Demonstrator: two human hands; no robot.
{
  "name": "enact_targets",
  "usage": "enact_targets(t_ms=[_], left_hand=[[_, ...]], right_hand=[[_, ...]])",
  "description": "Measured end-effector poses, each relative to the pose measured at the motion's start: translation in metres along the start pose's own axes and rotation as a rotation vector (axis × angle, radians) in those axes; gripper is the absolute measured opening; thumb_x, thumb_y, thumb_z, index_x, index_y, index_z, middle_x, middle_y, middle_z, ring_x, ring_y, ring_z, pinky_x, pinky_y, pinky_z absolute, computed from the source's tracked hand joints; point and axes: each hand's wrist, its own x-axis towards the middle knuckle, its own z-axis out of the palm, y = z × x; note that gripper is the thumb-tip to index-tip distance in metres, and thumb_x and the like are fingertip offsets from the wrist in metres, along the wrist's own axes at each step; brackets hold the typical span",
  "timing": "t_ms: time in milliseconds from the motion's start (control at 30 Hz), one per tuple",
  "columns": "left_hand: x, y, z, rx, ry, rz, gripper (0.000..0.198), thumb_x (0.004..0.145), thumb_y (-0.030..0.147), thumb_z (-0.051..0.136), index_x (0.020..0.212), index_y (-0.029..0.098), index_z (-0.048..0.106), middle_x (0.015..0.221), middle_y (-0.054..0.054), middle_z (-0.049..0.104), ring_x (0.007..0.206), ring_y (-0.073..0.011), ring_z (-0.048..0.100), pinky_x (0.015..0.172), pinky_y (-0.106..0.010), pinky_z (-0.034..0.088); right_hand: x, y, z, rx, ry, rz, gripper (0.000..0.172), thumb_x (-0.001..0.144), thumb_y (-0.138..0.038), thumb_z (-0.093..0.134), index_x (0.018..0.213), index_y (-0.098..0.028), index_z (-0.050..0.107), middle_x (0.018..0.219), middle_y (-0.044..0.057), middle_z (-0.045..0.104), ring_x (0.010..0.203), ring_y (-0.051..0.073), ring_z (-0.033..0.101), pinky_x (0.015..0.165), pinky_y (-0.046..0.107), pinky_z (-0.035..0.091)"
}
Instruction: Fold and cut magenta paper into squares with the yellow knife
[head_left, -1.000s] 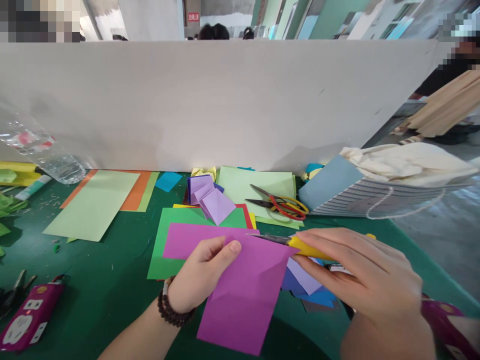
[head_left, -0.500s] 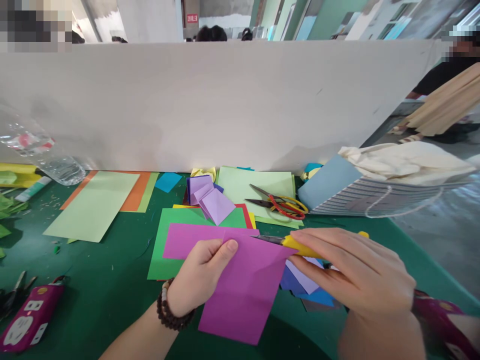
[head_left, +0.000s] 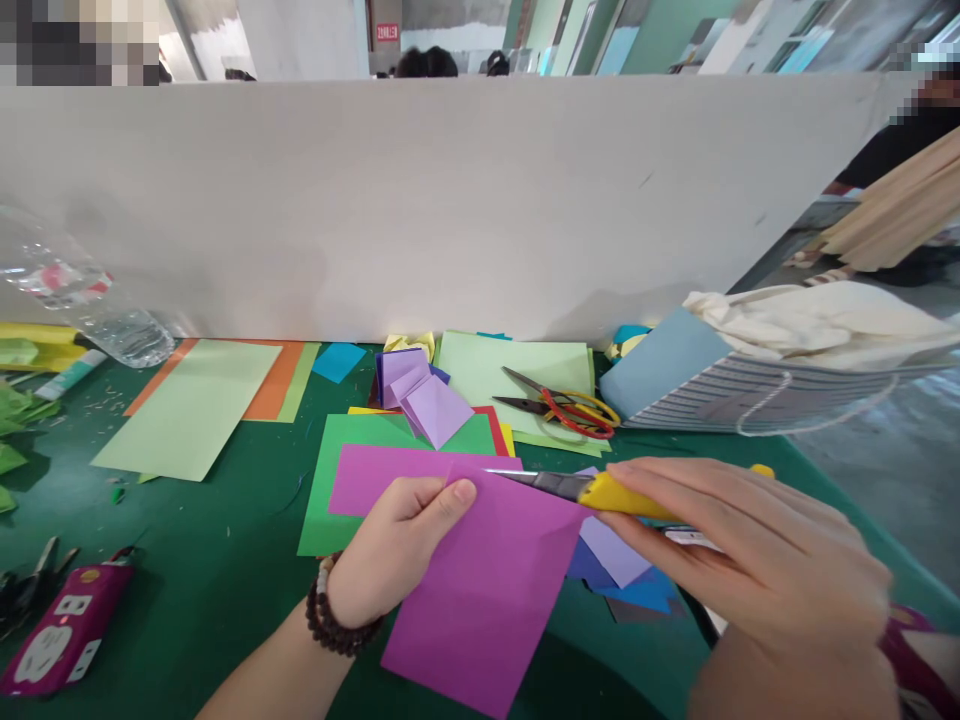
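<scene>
My left hand pinches a magenta sheet of paper near its upper left corner, thumb on top. The sheet hangs tilted toward me above the table. My right hand is closed around the yellow handle of a utility knife. Its metal blade points left along the upper edge of the sheet, with the tip close to my left thumb. Behind my left hand, another magenta strip lies over a green sheet. Folded lilac pieces sit just beyond.
Scissors with red and yellow handles lie on pale green sheets. A striped paper bag stands at right. Pale and orange sheets, a plastic bottle and a magenta case are at left. A white partition rises behind.
My right hand has moved right with the knife, and more of its blade shows along the sheet's upper edge. The sheet's lower end has swung slightly left and toward me.
</scene>
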Motion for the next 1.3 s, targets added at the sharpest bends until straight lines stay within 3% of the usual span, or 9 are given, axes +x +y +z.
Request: enact_targets(t_ms=[233,567,933,1300], left_hand=[[0.000,-0.004,-0.001,-0.045,0.051,0.004,0.059,0.079,0.072,0.053,0.060,0.020,0.034,0.062,0.006,0.024,0.056,-0.0093,0.021,0.050,-0.025,0.020],[0.002,-0.005,0.007,-0.109,0.004,-0.070,0.059,0.075,0.075,0.056,0.062,0.020,0.038,0.061,0.006,0.029,0.056,-0.0091,0.025,0.051,-0.025,0.021],[0.003,-0.007,0.009,-0.027,0.067,-0.014,0.062,0.078,0.075,0.052,0.058,0.021,0.028,0.058,0.007,0.021,0.052,-0.0081,0.019,0.048,-0.026,0.015],[0.001,-0.010,0.008,-0.068,0.120,-0.020,0.058,0.077,0.073,0.056,0.060,0.020,0.037,0.061,0.005,0.028,0.055,-0.0090,0.027,0.050,-0.024,0.024]], right_hand=[[0.001,0.000,0.002,0.033,-0.006,0.001,0.026,0.077,-0.013,0.074,0.101,-0.018,0.066,0.086,0.002,0.074,0.074,0.015,0.069,0.070,0.026,0.055],[0.003,-0.003,0.007,0.059,-0.013,-0.029,0.022,0.083,-0.016,0.068,0.104,-0.021,0.066,0.089,0.002,0.074,0.076,0.016,0.070,0.070,0.027,0.055],[0.002,-0.003,0.010,-0.003,0.007,-0.056,0.022,0.082,-0.013,0.067,0.103,-0.017,0.066,0.087,0.004,0.074,0.076,0.017,0.070,0.072,0.028,0.054],[0.002,0.000,0.008,0.035,0.015,-0.004,0.032,0.078,-0.012,0.071,0.108,-0.022,0.065,0.085,0.001,0.074,0.071,0.016,0.070,0.067,0.028,0.056]])
